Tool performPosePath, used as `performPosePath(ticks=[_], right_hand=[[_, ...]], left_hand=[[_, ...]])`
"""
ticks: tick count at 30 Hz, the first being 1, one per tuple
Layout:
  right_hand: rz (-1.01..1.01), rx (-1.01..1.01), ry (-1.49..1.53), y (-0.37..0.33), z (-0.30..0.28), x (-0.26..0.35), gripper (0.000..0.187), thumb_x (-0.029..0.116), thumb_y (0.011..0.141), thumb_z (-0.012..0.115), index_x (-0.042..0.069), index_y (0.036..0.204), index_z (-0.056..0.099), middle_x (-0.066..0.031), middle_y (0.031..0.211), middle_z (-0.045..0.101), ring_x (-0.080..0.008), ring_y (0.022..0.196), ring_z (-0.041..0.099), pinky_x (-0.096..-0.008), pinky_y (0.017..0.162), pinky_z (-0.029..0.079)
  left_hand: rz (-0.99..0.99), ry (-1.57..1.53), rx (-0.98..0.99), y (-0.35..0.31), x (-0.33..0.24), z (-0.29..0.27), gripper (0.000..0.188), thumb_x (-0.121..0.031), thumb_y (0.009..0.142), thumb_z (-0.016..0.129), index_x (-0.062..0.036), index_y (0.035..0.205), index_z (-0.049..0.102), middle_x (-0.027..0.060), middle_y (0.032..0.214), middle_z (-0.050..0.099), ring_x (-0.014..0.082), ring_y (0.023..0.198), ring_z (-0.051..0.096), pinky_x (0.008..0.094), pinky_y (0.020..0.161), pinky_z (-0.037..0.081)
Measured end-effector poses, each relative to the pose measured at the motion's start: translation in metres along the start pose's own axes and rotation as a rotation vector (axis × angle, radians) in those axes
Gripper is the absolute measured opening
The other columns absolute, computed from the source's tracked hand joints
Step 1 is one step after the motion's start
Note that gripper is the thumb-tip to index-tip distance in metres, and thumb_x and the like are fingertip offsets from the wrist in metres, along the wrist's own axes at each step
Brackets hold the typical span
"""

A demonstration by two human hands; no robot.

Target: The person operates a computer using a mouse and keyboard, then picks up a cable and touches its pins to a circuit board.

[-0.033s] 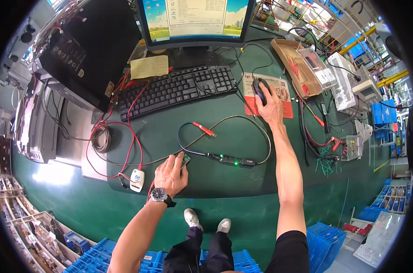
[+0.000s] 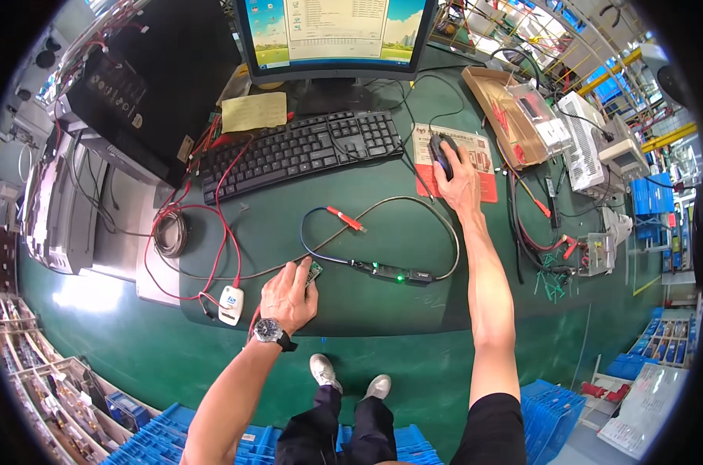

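My left hand (image 2: 286,301), a watch on its wrist, lies at the table's near edge with its fingers closed over a small green circuit board (image 2: 313,272). Only the board's far corner shows past the fingers; the rest is hidden. A red wire runs out beside the wrist. My right hand (image 2: 463,191) is curved over a black computer mouse (image 2: 443,163) on a red and white printed sheet (image 2: 483,184). Between the hands lies a thin black adapter (image 2: 386,271) with lit green lights, joined to a looped grey cable. A red-sleeved connector (image 2: 343,218) lies beyond it.
A black keyboard (image 2: 305,152) sits before a lit monitor (image 2: 332,74). Left of my left hand are a white box-shaped device (image 2: 230,305) and a coiled cable (image 2: 170,235). At right stand a cardboard tray (image 2: 495,116), cables and scattered green sticks (image 2: 551,288).
The whole view has shifted very slightly. Both hands keep their places, the left on the circuit board and the right on the mouse.
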State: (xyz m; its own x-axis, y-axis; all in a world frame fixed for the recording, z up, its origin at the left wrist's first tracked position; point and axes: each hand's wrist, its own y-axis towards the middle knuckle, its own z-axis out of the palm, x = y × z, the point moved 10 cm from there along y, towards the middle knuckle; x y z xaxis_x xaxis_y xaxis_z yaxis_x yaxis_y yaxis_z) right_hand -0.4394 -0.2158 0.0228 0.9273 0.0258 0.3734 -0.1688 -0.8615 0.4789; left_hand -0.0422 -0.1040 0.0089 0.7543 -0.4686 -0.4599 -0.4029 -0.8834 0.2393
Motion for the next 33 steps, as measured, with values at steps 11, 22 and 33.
performPosePath(ticks=[11,22,33], right_hand=[[0.124,0.102,-0.014,-0.002,0.012,-0.009,0.052,0.029,0.097,0.069,0.017,0.147,0.061,-0.0289,0.137,0.060,-0.0512,0.116,0.065,-0.0574,0.095,0.056],[0.050,0.157,0.061,0.000,0.016,-0.007,0.066,0.044,0.099,0.072,0.014,0.156,0.054,-0.0342,0.150,0.050,-0.0560,0.130,0.057,-0.0561,0.106,0.052],[-0.053,0.028,-0.011,-0.003,0.009,-0.001,0.054,0.026,0.092,0.070,0.015,0.145,0.062,-0.0235,0.128,0.059,-0.0472,0.101,0.070,-0.0556,0.082,0.060]], left_hand=[[-0.029,0.018,-0.018,-0.002,0.003,-0.003,0.049,-0.007,0.083,0.068,-0.0069,0.132,0.064,0.0138,0.097,0.063,0.0366,0.083,0.068,0.0477,0.074,0.056],[-0.041,0.048,-0.004,-0.002,0.003,0.000,0.051,-0.008,0.084,0.067,-0.0077,0.135,0.062,0.0152,0.100,0.064,0.0382,0.084,0.067,0.0492,0.076,0.054],[-0.056,0.060,-0.003,-0.002,0.002,0.002,0.049,-0.012,0.086,0.067,-0.0079,0.135,0.062,0.0161,0.101,0.063,0.0395,0.086,0.067,0.0514,0.077,0.054]])
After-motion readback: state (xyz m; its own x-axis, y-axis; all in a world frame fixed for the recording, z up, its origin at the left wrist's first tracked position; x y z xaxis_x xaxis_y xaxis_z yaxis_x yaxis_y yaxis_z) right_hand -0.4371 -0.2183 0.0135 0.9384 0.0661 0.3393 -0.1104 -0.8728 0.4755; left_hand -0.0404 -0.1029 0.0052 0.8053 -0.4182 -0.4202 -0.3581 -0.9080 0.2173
